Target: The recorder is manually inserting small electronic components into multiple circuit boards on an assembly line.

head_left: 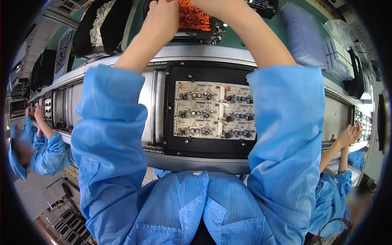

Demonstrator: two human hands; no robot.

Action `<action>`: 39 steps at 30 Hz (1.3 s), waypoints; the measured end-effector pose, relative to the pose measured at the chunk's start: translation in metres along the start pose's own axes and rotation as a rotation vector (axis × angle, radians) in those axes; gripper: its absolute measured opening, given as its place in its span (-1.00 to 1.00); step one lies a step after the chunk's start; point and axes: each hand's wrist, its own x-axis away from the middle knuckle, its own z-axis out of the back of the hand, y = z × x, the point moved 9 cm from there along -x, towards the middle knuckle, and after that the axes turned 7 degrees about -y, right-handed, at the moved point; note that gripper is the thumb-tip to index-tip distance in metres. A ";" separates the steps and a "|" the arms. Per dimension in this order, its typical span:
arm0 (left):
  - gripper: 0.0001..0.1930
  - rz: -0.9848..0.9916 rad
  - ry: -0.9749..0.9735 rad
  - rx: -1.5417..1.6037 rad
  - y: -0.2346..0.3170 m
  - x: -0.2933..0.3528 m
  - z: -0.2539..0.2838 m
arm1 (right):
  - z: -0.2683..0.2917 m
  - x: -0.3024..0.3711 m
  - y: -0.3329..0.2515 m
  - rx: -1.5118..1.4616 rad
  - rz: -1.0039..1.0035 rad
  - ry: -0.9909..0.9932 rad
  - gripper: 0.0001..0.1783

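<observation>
Both my arms reach forward to a black bin (192,36) heaped with small orange parts (198,18). At the bin's left side, my left hand (162,18) is curled closed; whatever is in its fingers is hidden. My right hand (214,5) is over the bin's far part, and its fingertips are cut off by the top edge of the picture. Below my forearms a panel of pale circuit boards (198,110) lies in a black frame (196,147). Capacitors and other small components stand on the boards, with an orange part on each of the two upper ones. My right sleeve covers the panel's right edge.
The frame rests on a conveyor with metal rails (153,106). Beyond it are a black bin of white parts (98,24), dark small parts (214,36), stacked clear trays (304,34) and white boxes (339,59). Co-workers in blue (49,147) work left and right.
</observation>
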 end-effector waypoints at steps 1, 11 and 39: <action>-0.88 -0.122 0.075 0.398 0.002 -0.012 0.001 | 0.024 0.017 0.000 -0.141 -0.048 0.013 -0.89; -0.84 0.242 -0.250 0.383 -0.021 -0.014 -0.016 | 0.018 0.217 -0.045 -0.457 -0.291 -0.461 -0.85; -0.85 0.316 -0.205 0.621 -0.013 -0.010 0.015 | -0.004 0.242 -0.068 -0.106 -0.227 -0.366 -0.68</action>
